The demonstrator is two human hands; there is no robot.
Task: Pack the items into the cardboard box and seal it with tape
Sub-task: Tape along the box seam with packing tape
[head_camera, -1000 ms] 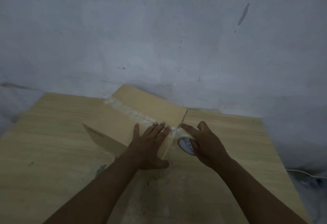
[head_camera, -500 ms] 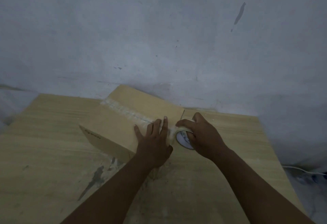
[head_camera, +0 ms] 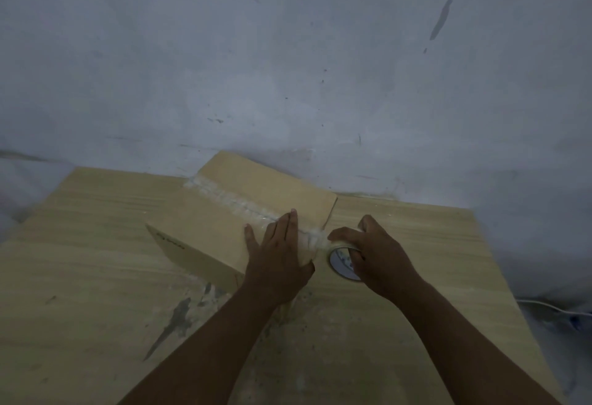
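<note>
- We are looking down at a closed cardboard box (head_camera: 205, 231) that is sitting at an angle on the far middle of a pale wooden table (head_camera: 80, 276), with its far corner reaching close to the grey wall (head_camera: 288, 52).
- The flaps are lying shut, so whatever is inside is hidden from us.
- A strip of clear, crinkled tape (head_camera: 230, 199) is running along the top seam, from the far left edge toward the near right edge.
- The left hand (head_camera: 278, 260) is lying flat on the near right part of the box top. Its fingers are straight, close together and pointing away from us. It is pressing the cardboard just beside the tape and grasping nothing.
- The right hand (head_camera: 378, 257) is working just to the right of the box, its fingers and thumb curling round the tape roll (head_camera: 341, 260) and grasping it firmly.
- The roll is sitting off the box's near right edge with its pale inner core facing us, and the strip is stretching from it onto the seam beside the left fingertips.
- We cannot tell whether the roll is touching the tabletop.
- The two hands are close together but apart.
- A dark stain (head_camera: 174, 321) is marking the table near and left of the box, and a white cable (head_camera: 544, 307) is lying beyond the table's right edge.
</note>
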